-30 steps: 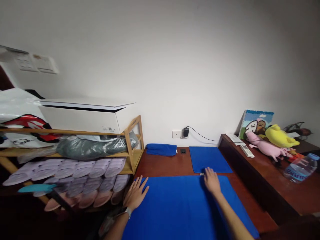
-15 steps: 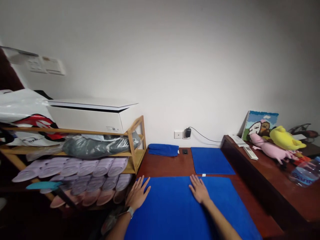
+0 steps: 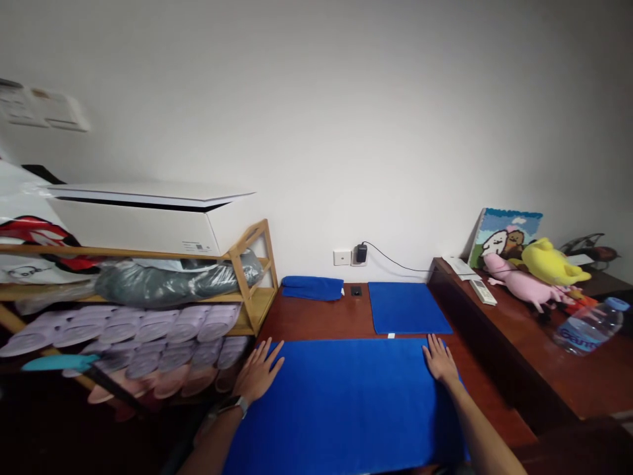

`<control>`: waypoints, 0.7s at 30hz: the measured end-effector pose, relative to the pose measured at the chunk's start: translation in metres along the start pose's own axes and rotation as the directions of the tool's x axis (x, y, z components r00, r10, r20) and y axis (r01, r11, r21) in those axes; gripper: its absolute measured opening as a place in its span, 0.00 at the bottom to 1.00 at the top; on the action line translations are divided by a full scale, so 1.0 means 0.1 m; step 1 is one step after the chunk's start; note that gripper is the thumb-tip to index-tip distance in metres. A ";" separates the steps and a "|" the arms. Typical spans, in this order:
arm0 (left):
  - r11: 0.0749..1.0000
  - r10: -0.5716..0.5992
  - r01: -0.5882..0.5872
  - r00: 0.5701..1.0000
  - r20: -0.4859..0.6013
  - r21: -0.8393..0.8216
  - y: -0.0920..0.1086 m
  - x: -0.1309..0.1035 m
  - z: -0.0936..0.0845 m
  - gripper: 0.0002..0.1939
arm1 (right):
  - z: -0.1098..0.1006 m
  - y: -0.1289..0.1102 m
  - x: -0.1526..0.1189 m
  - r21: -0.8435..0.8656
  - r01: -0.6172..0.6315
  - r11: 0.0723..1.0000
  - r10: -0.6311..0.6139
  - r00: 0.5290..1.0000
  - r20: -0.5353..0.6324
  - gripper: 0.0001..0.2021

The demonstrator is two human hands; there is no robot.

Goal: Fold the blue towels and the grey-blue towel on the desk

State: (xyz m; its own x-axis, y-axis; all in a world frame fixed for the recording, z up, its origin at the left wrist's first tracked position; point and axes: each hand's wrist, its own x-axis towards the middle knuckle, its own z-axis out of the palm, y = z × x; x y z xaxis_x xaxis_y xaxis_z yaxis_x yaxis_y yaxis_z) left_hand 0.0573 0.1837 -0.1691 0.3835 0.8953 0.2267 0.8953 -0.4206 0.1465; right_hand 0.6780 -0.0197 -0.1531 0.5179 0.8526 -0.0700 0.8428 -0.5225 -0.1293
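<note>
A large blue towel (image 3: 341, 402) lies spread flat on the reddish-brown wooden table (image 3: 316, 321). At its far left corner rests my left hand (image 3: 260, 371), fingers spread, with a watch on the wrist. My right hand (image 3: 441, 360) lies flat at the far right corner, its fingers stretched out and holding nothing. Beyond the towel, a folded blue towel (image 3: 409, 308) forms a flat rectangle, its white tag towards me. Against the wall sits a narrower folded blue towel (image 3: 312, 288).
To the left stands a wooden rack (image 3: 254, 290) with several lilac slippers (image 3: 155, 324) and a white box (image 3: 138, 224) on top. A raised ledge on the right holds a remote (image 3: 482, 292), plush toys (image 3: 551, 267) and a plastic bottle (image 3: 588, 330). A charger (image 3: 361, 253) is plugged into the wall.
My right hand has slid right across the towel from its middle to the far right corner. My left hand stays at the left corner. The camera view has shifted slightly.
</note>
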 end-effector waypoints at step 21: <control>0.999 -0.025 0.025 1.000 -0.013 0.024 0.14 -0.05 0.06 0.33 | 0.02 -2.86 -0.83 0.197 0.513 0.835 -0.528 0.849 0.027 0.32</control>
State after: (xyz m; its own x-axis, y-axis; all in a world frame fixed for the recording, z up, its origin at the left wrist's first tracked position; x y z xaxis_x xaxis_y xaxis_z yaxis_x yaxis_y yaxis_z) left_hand 0.0689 0.1744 -0.1740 0.3579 0.9035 0.2358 0.9099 -0.3942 0.1292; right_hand 0.3940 0.0589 -0.1127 -0.0095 0.9998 -0.0180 0.9408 0.0028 -0.3389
